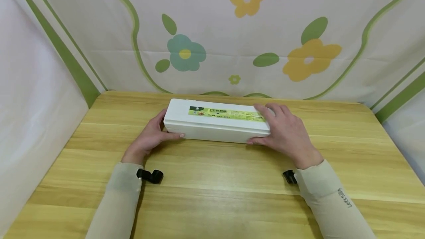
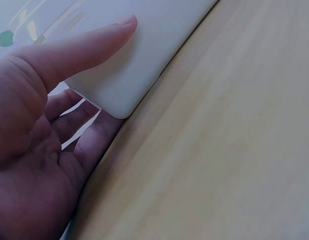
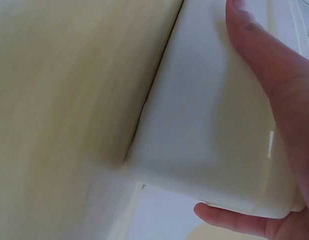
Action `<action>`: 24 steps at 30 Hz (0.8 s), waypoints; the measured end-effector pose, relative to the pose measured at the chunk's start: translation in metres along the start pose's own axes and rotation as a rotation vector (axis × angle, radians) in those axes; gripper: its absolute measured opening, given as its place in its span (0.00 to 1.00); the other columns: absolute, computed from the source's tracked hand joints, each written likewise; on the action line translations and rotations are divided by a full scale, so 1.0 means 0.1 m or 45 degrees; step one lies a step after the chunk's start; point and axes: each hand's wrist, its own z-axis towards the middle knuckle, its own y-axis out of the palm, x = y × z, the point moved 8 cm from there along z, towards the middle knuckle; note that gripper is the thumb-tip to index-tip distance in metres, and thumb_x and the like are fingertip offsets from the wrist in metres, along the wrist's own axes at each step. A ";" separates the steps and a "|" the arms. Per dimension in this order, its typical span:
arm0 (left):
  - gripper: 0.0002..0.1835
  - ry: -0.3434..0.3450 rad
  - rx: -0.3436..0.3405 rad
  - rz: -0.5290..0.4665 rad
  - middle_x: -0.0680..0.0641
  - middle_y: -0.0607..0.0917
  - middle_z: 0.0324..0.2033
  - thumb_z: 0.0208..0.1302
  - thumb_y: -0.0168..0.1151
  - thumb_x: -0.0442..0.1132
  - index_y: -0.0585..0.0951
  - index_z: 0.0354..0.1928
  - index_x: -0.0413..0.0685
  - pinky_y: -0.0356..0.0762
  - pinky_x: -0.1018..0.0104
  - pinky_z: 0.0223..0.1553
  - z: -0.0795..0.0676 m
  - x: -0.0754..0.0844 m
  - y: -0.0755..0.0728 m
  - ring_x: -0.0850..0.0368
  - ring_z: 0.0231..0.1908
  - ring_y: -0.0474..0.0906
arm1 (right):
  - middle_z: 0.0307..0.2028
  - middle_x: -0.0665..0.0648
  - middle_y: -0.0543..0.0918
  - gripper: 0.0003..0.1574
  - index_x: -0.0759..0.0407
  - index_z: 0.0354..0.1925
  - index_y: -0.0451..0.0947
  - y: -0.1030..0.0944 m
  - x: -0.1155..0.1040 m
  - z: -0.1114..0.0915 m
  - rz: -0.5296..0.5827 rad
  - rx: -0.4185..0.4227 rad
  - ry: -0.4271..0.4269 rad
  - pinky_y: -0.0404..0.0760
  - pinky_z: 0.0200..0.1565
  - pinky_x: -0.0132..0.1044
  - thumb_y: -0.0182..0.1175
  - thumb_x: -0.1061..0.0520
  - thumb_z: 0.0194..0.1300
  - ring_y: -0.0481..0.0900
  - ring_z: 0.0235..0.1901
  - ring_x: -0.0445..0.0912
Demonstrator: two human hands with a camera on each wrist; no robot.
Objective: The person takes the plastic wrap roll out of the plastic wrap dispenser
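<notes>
A long white cling film box [image 1: 212, 132] with a green and yellow label [image 1: 227, 114] on its lid sits on the wooden table, lid down. At its left end my left hand [image 1: 150, 134] holds it, thumb along the front face and the other fingers behind the end, as the left wrist view shows. My right hand [image 1: 289, 132] grips the right end; its thumb [image 3: 264, 55] presses the front face while fingers reach over the lid. The far side of the box is hidden.
The wooden table [image 1: 219, 194] spreads out around the box. Behind it hangs a white curtain [image 1: 219, 28] with flowers, and more white cloth closes off both sides. Black wrist mounts [image 1: 151, 176] stick out from both sleeves.
</notes>
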 end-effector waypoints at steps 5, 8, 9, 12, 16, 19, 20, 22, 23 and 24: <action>0.57 -0.003 -0.001 0.000 0.49 0.71 0.77 0.54 0.86 0.34 0.63 0.83 0.57 0.48 0.42 0.84 0.00 0.01 -0.01 0.51 0.82 0.55 | 0.59 0.63 0.83 0.72 0.51 0.74 0.73 0.00 0.00 0.01 0.008 -0.022 0.002 0.87 0.31 0.61 0.84 0.22 0.38 0.84 0.54 0.64; 0.57 0.001 -0.002 0.003 0.49 0.71 0.78 0.55 0.85 0.34 0.63 0.84 0.58 0.47 0.42 0.84 0.00 0.02 -0.02 0.51 0.82 0.54 | 0.60 0.64 0.83 0.70 0.51 0.74 0.73 0.00 0.01 0.02 0.011 -0.044 0.012 0.86 0.30 0.61 0.84 0.23 0.40 0.84 0.55 0.65; 0.57 0.003 -0.003 0.006 0.49 0.71 0.78 0.55 0.85 0.34 0.63 0.84 0.58 0.47 0.42 0.84 0.00 0.02 -0.02 0.51 0.82 0.54 | 0.60 0.64 0.83 0.70 0.51 0.74 0.73 0.01 0.01 0.03 0.009 -0.048 0.014 0.85 0.29 0.61 0.84 0.23 0.40 0.84 0.55 0.65; 0.57 0.011 -0.011 0.008 0.49 0.71 0.78 0.56 0.84 0.33 0.62 0.84 0.59 0.47 0.42 0.84 0.00 0.03 -0.01 0.50 0.82 0.54 | 0.60 0.64 0.83 0.69 0.51 0.74 0.72 0.01 0.02 0.04 0.007 -0.058 0.023 0.84 0.26 0.59 0.85 0.24 0.40 0.84 0.53 0.64; 0.56 0.013 -0.020 0.005 0.49 0.71 0.78 0.57 0.84 0.33 0.63 0.84 0.59 0.49 0.41 0.83 0.00 0.03 0.01 0.49 0.82 0.55 | 0.59 0.64 0.83 0.68 0.50 0.73 0.73 0.00 0.02 0.04 0.011 -0.054 0.018 0.81 0.22 0.54 0.85 0.25 0.40 0.85 0.50 0.63; 0.56 0.017 -0.022 0.007 0.49 0.71 0.78 0.57 0.84 0.33 0.63 0.84 0.59 0.48 0.41 0.83 0.01 0.03 0.01 0.50 0.82 0.55 | 0.58 0.63 0.83 0.68 0.49 0.73 0.74 -0.01 0.03 0.04 0.010 -0.040 0.009 0.78 0.19 0.51 0.84 0.23 0.39 0.85 0.48 0.62; 0.56 0.017 -0.022 0.008 0.49 0.71 0.78 0.56 0.84 0.33 0.63 0.84 0.59 0.48 0.41 0.84 0.00 0.03 0.02 0.50 0.82 0.55 | 0.58 0.63 0.83 0.68 0.48 0.73 0.74 -0.02 0.03 0.04 0.004 -0.035 0.005 0.77 0.19 0.50 0.84 0.22 0.38 0.85 0.48 0.62; 0.57 0.019 -0.021 0.012 0.49 0.71 0.78 0.56 0.84 0.33 0.63 0.84 0.59 0.46 0.41 0.84 0.00 0.03 0.02 0.50 0.82 0.54 | 0.58 0.63 0.84 0.69 0.46 0.72 0.75 -0.02 0.04 0.04 -0.006 -0.026 -0.003 0.76 0.18 0.49 0.83 0.20 0.36 0.86 0.48 0.62; 0.57 0.017 -0.019 0.013 0.50 0.71 0.78 0.56 0.84 0.33 0.63 0.84 0.59 0.46 0.40 0.84 0.00 0.03 0.01 0.50 0.82 0.54 | 0.58 0.63 0.84 0.70 0.46 0.72 0.75 -0.02 0.04 0.04 -0.008 -0.022 -0.007 0.75 0.18 0.48 0.83 0.20 0.36 0.86 0.48 0.61; 0.57 0.014 -0.018 0.015 0.50 0.71 0.79 0.56 0.85 0.33 0.62 0.84 0.60 0.46 0.39 0.84 0.00 0.03 0.01 0.50 0.83 0.54 | 0.58 0.63 0.84 0.70 0.46 0.72 0.76 -0.02 0.04 0.04 -0.013 -0.017 -0.012 0.74 0.17 0.47 0.82 0.19 0.35 0.86 0.47 0.61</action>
